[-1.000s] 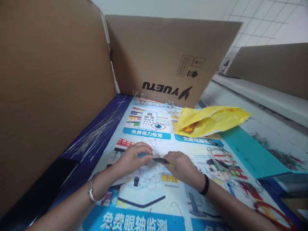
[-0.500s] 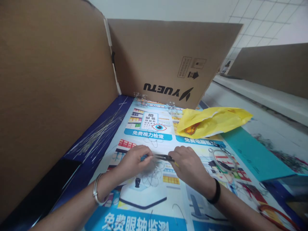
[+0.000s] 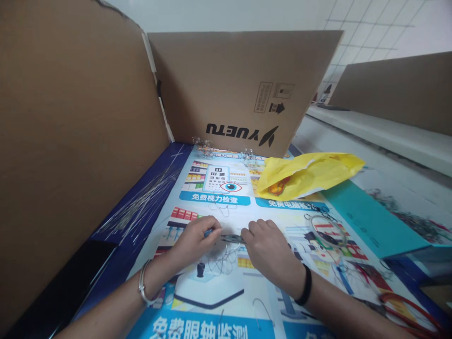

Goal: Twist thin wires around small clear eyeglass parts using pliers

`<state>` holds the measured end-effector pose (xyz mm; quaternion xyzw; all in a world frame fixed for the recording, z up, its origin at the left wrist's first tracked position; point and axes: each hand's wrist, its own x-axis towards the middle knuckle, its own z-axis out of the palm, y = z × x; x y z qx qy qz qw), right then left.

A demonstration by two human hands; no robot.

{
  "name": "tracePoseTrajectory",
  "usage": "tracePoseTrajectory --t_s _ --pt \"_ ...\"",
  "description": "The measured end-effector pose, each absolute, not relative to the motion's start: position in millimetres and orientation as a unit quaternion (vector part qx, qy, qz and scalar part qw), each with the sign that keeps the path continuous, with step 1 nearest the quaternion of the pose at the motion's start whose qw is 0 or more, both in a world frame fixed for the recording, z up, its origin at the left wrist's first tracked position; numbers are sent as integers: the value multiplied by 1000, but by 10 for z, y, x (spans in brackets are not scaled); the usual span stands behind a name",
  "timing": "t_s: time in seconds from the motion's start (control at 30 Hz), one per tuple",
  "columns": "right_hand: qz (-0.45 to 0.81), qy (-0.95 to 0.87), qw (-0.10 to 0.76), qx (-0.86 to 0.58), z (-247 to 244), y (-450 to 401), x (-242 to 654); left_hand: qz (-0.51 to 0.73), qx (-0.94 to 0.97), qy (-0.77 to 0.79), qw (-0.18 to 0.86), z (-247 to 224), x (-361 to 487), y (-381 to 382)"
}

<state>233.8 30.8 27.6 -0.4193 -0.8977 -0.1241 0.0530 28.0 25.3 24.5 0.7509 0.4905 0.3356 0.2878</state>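
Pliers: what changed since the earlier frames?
The pliers turned with the right hand; their yellow handle, visible before, is now hidden in the grip. The left hand curled tighter. No visible release. Yellow bag and loose wires stayed put.

Bare hands meet over a printed blue-and-white poster point(image 3: 229, 216), with metal pliers between them.
The right hand point(image 3: 268, 249), a black band at its wrist, grips the slim-nosed metal pliers point(image 3: 232, 238); their tips point at the left hand point(image 3: 197, 241), where a small blue item point(image 3: 208, 232), too small to identify, shows between closed fingers. Thin looped wires point(image 3: 223, 262) lie beneath, a crumpled yellow plastic bag point(image 3: 314, 173) beyond, and straight silvery wires point(image 3: 143, 202) to the left.
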Motion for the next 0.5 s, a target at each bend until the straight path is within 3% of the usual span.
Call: tracePoseTrajectory --t_s 0.5 --pt "-141 -891 62 -426 267 307 2326 356 725 507 300 266 306 229"
